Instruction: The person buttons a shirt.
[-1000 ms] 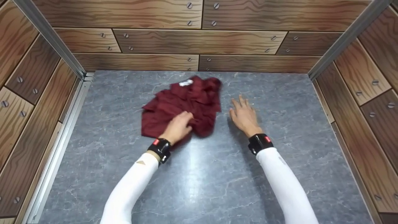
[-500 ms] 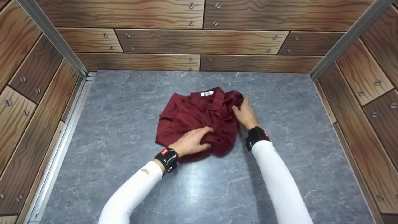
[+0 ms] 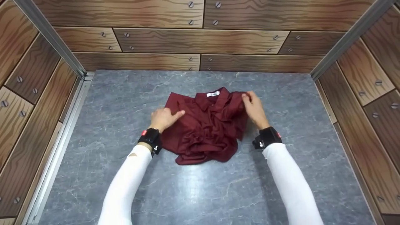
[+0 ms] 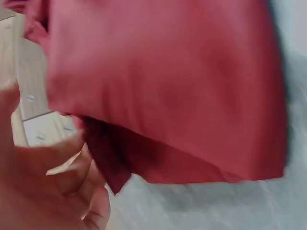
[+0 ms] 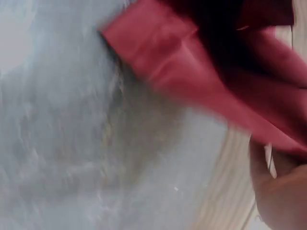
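Observation:
A dark red collared shirt [image 3: 206, 125] lies bunched on the grey floor, its collar and white label [image 3: 213, 94] toward the back wall. At the shirt's left side is my left hand [image 3: 162, 118], thumb spread away from the fingers. In the left wrist view those fingers [image 4: 79, 177] touch the hanging cloth edge, and the thumb stands off it. My right hand [image 3: 255, 109] pinches the shirt near its upper right corner. The right wrist view has the raised red cloth [image 5: 187, 67] sloping down from that hand [image 5: 283, 191].
Grey marbled floor [image 3: 193, 193] surrounds the shirt. Wood-patterned walls [image 3: 156, 40] stand at the back and both sides, with metal strips [image 3: 56, 37] at the corners. Each wrist wears a black camera band [image 3: 151, 140] over a white sleeve.
The shirt has shifted right and toward me, and its right side has spread out. My left hand has gone from its front to its left edge; my right hand has come to pinch the upper right.

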The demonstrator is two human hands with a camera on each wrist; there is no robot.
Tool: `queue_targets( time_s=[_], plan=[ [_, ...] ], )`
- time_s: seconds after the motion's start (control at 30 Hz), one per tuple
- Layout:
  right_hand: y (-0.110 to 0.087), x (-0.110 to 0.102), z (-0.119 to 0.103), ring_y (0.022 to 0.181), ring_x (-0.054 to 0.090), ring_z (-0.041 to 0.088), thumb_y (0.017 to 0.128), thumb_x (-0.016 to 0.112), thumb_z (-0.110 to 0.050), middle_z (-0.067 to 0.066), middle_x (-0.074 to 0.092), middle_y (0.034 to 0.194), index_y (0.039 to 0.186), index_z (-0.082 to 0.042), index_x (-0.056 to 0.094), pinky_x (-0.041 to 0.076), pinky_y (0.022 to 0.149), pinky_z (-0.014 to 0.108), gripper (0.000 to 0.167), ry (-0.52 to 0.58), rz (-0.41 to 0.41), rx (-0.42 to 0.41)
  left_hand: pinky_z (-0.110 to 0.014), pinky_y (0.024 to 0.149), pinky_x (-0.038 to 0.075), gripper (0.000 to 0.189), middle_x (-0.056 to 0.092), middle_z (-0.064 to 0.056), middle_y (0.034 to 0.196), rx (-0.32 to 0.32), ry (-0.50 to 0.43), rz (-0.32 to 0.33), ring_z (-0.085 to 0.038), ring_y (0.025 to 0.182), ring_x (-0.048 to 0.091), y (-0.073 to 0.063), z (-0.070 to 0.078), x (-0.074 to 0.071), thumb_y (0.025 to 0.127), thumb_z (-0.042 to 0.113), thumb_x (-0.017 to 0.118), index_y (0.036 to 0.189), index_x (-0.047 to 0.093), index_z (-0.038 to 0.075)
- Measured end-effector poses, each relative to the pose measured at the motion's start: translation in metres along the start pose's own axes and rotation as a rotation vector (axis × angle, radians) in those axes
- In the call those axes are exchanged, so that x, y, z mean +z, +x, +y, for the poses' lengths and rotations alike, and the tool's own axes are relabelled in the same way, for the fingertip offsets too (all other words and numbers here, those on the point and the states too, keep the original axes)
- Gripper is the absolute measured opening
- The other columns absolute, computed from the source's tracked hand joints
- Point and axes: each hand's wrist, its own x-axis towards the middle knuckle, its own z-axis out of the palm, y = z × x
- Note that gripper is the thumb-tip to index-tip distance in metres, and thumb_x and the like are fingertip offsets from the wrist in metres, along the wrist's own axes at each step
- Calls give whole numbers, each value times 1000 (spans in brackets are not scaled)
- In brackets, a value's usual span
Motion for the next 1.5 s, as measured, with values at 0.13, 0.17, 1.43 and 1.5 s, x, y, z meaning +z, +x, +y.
queue_targets(
  time_s=[0.13, 0.17, 1.43, 1.5],
  plan=[
    [-1, -12, -4, 100, 54, 21, 102, 44, -34, 10, 60, 108, 115, -7, 57, 39, 88, 37, 33, 5, 4, -45, -49, 91, 43, 39, 71, -8, 97, 20, -107, -64, -29, 97, 64, 2, -5, 3, 83, 47, 70, 96, 72, 11],
    [0, -15, -5, 103, 55, 23, 102, 45, -32, 12, 62, 111, 117, -6, 58, 40, 90, 38, 33, -12, 15, -56, -47, 89, 43, 31, 71, -6, 96, 34, -154, -55, -26, 95, 63, 2, -6, 4, 83, 40, 73, 97, 71, 13],
    [-6, -75, 40, 116, 54, 49, 100, 40, -41, 24, 57, 131, 133, -13, 53, 41, 91, 61, 44, -534, -37, 249, -47, 95, 44, 29, 65, -22, 114, -184, -353, 174, -40, 109, 59, 20, -41, -8, 84, 8, 52, 110, 61, 0],
    [-6, -75, 41, 118, 52, 49, 97, 41, -40, 25, 55, 133, 133, -11, 51, 40, 93, 60, 47, -500, -51, 277, -47, 97, 42, 33, 61, -23, 120, -207, -421, 170, -40, 112, 57, 17, -47, -10, 84, 5, 50, 117, 53, -1]
  ],
)
